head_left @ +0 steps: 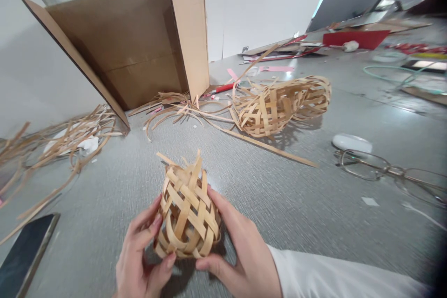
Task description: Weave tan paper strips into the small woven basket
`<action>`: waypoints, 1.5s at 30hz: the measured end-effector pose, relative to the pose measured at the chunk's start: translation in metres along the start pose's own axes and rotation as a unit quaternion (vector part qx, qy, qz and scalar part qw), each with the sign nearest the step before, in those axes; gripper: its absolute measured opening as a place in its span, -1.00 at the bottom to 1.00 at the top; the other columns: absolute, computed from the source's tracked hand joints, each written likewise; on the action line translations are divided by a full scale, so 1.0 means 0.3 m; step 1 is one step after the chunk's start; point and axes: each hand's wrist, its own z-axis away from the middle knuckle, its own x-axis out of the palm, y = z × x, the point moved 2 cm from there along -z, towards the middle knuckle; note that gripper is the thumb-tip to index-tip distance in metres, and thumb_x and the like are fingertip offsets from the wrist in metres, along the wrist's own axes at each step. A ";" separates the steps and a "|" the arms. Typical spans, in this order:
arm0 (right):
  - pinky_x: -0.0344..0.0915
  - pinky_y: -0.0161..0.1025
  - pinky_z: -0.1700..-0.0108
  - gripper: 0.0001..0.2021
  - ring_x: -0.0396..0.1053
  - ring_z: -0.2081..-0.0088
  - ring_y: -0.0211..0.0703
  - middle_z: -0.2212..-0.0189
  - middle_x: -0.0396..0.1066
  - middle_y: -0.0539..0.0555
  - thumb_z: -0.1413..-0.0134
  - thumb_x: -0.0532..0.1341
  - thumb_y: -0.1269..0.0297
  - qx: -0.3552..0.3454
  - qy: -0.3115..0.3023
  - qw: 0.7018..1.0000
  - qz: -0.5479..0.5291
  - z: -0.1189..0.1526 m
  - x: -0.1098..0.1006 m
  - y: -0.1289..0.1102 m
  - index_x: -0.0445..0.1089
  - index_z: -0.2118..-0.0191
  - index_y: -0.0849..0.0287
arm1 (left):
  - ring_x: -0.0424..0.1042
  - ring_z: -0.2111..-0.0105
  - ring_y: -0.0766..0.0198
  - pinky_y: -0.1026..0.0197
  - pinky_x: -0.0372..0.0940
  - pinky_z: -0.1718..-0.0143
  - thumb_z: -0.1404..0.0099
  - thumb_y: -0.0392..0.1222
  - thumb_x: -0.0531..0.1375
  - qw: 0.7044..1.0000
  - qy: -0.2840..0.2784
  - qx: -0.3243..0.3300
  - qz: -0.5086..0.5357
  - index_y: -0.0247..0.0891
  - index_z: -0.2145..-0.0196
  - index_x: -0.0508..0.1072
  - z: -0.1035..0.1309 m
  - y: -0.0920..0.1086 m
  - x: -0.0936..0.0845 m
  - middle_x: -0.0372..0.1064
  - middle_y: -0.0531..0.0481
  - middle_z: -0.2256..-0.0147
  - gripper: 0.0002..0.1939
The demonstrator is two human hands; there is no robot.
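A small woven basket (188, 212) of pale bamboo strips sits between my two hands, low in the middle of the head view. Its weave is open, and several loose strip ends stick up at its far end. My left hand (141, 249) grips its left side, thumb at the near edge and fingers along the side. On the right side, my right hand (240, 244) holds it the same way, with the thumb under the near edge. Beyond them lies a longer woven bamboo piece (265, 107) on its side, narrowed in the middle.
Loose bamboo strips (94, 125) lie at the left and below a standing cardboard box (122, 42). A phone (26, 253) rests at the lower left. Glasses (394, 170) and a white oval object (352, 143) are at the right. A red-handled tool (225, 87) lies behind.
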 end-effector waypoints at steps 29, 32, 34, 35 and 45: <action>0.17 0.15 -0.21 -0.12 0.15 -0.24 0.18 -0.22 0.19 0.25 0.13 0.44 0.15 0.021 0.017 1.000 -0.002 -0.021 -0.003 0.008 0.01 -0.28 0.02 | 0.26 -0.16 -0.04 -0.18 0.37 -0.01 -0.18 -0.37 0.22 1.000 0.010 -0.002 -0.016 0.09 0.05 0.43 -0.036 0.035 0.006 0.27 -0.05 -0.06 -0.57; 0.18 0.17 -0.20 -0.15 0.14 -0.24 0.19 -0.22 0.18 0.26 0.12 0.44 0.19 0.023 0.020 0.999 0.011 -0.019 -0.004 0.006 0.03 -0.28 0.02 | 0.32 -0.11 -0.03 -0.15 0.42 0.04 -0.16 -0.35 0.25 0.999 0.030 -0.015 -0.001 0.10 0.12 0.47 -0.038 0.038 0.005 0.31 -0.03 -0.02 -0.61; 0.18 0.17 -0.19 -0.14 0.14 -0.24 0.19 -0.23 0.16 0.26 0.12 0.43 0.22 0.015 0.015 1.000 0.013 -0.024 -0.006 0.002 0.02 -0.28 0.01 | 0.29 -0.14 0.00 -0.12 0.41 0.01 -0.17 -0.39 0.23 1.000 0.027 0.001 0.004 0.08 0.11 0.46 -0.040 0.036 0.007 0.27 -0.03 -0.05 -0.60; 0.18 0.17 -0.20 -0.14 0.12 -0.25 0.19 -0.24 0.15 0.26 0.12 0.43 0.23 0.012 0.012 1.000 0.012 -0.029 -0.008 0.000 0.01 -0.29 0.01 | 0.26 -0.16 0.03 -0.09 0.39 -0.02 -0.17 -0.42 0.22 1.000 0.021 0.013 0.006 0.05 0.10 0.44 -0.041 0.034 0.008 0.25 -0.02 -0.08 -0.59; 0.14 0.16 -0.22 -0.23 0.20 -0.20 0.11 -0.22 0.17 0.22 0.04 0.36 0.35 0.078 0.033 0.992 -0.092 -0.071 -0.023 0.014 0.00 -0.25 0.04 | 0.33 -0.05 0.26 0.31 0.39 0.10 -0.25 -0.27 0.20 0.982 0.071 -0.159 0.074 -0.12 0.21 0.40 -0.046 0.005 0.035 0.28 -0.05 -0.02 -0.86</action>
